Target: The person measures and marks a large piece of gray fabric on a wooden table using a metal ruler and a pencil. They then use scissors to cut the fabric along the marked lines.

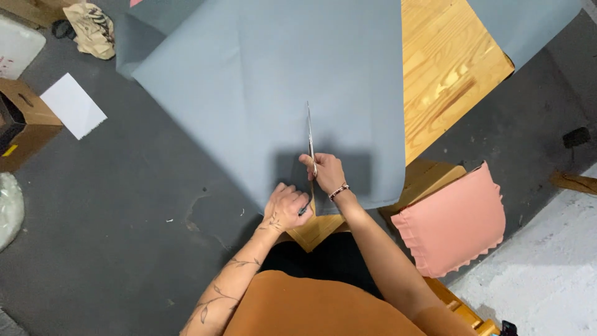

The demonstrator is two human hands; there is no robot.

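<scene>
A large sheet of grey-blue fabric (261, 81) lies spread over a wooden table (444, 68) and hangs past its near corner. My right hand (324, 171) grips long silver scissors (309, 137), whose blades point away from me along a cut in the fabric. My left hand (285, 207) presses on the fabric's near edge just left of the cut, fingers curled around the cloth. A short slit runs from that edge up to the scissors.
A pink cushion (453, 221) rests on a wooden stool at right. On the dark grey floor at left are cardboard boxes (22, 118), a white paper sheet (73, 104) and a printed bag (92, 28). More grey-blue fabric (525, 22) drapes at top right.
</scene>
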